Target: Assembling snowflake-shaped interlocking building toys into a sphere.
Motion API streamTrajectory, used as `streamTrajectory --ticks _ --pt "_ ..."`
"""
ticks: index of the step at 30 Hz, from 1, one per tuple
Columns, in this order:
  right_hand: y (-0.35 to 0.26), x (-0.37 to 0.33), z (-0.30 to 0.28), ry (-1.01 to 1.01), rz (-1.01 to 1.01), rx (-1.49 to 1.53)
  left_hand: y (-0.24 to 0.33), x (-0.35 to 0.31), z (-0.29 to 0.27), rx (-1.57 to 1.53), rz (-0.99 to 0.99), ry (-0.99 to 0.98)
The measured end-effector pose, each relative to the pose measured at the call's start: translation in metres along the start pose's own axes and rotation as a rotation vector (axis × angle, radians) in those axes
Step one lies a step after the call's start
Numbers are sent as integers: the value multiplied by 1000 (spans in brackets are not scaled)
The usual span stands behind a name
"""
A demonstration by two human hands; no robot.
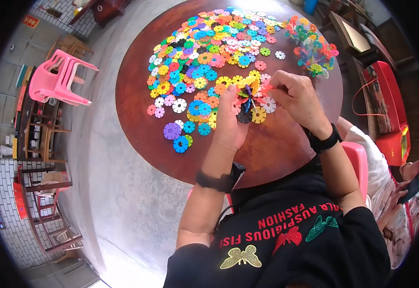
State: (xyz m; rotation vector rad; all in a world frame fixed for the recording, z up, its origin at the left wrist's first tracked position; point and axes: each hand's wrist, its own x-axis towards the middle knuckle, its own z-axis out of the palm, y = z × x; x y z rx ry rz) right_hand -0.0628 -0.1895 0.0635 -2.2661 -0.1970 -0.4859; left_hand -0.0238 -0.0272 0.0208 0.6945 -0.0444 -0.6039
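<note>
Between my hands, above the near part of a round reddish-brown table, is a cluster of interlocking plastic discs in yellow, orange, black, blue and other colours. My left hand grips the cluster from its left side, thumb up. On the other side my right hand pinches a red-orange notched disc at the cluster's edge. Loose notched discs in many colours lie spread over the table beyond and left of my hands. Some under the cluster are partly hidden by it.
A larger built-up disc structure stands at the table's far right. Stacked pink plastic stools are on the left floor. At the right sit a red box and a person holding a phone.
</note>
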Motion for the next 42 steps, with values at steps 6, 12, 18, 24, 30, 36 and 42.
streamTrajectory --ticks 6,12,18,24,30,36,42 --pt "13 6 -1 -2 92 149 9 6 -6 -108 -32 -9" --pt "38 10 -31 96 222 50 45 14 -48 -224 89 43" --pt "59 20 -24 -3 90 -194 41 12 -37 -205 79 73" --pt "78 64 -6 7 -105 -249 46 11 -44 -208 56 13" --pt "114 104 30 -134 -50 -432 46 10 -40 -207 117 141" --pt "112 106 65 -274 68 -520 46 12 -38 -333 156 190" --pt "131 105 70 -288 93 -585 44 10 -35 -274 182 188"
